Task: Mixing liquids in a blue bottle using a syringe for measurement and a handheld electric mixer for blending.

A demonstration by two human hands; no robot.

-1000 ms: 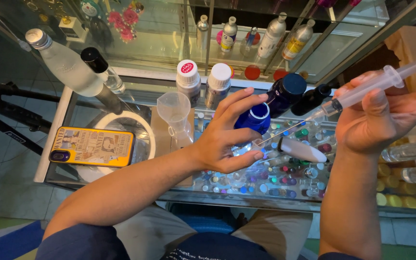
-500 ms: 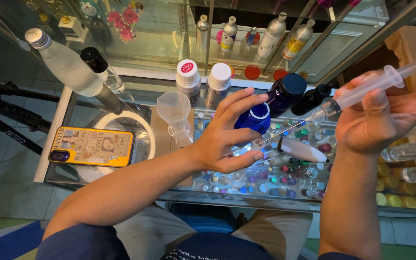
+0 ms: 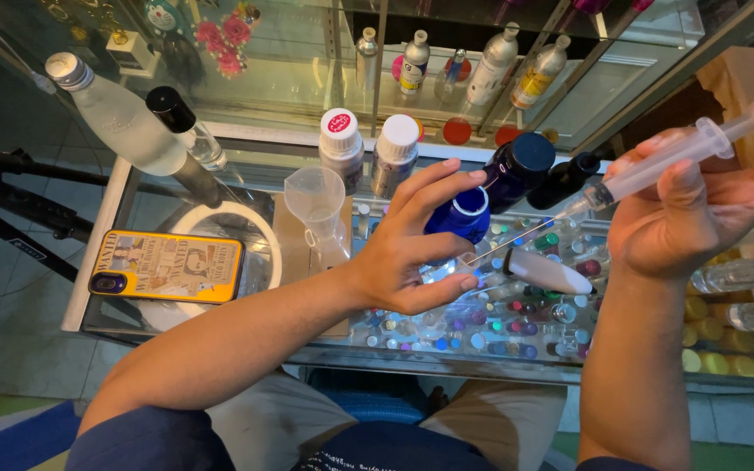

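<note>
Head view, looking down on a glass tabletop [image 3: 220, 179]. The left hand [image 3: 416, 244] is curled partly closed, thumb and fingers pinching a small clear vial [image 3: 457, 262] whose lower part is hidden behind the fingers. The right hand [image 3: 700, 205] is raised to the right of the left hand and closed around a clear plastic syringe [image 3: 669, 161], the thumb resting at the plunger end. The syringe slants down and leftward; its thin needle [image 3: 517, 240] reaches to the mouth of the vial in the left hand.

Just beyond the left-hand fingertips stands an open blue bottle [image 3: 462, 216], and behind it a dark blue jar with a black cap [image 3: 517, 166]. A small white oblong piece [image 3: 547, 272] lies between the two hands, just beside the left fingertips. To the left of the left hand stands a clear plastic funnel [image 3: 316, 205], with two white-capped bottles [image 3: 368, 153] behind it. Further left, near the left forearm, lies a phone in a yellow case [image 3: 167, 266], resting on a white ring-shaped object [image 3: 246, 227]. A tall frosted bottle [image 3: 119, 118] and a black-capped bottle [image 3: 189, 135] lean at the far left. Many small coloured vials [image 3: 499, 327] lie under the glass below both hands.
</note>
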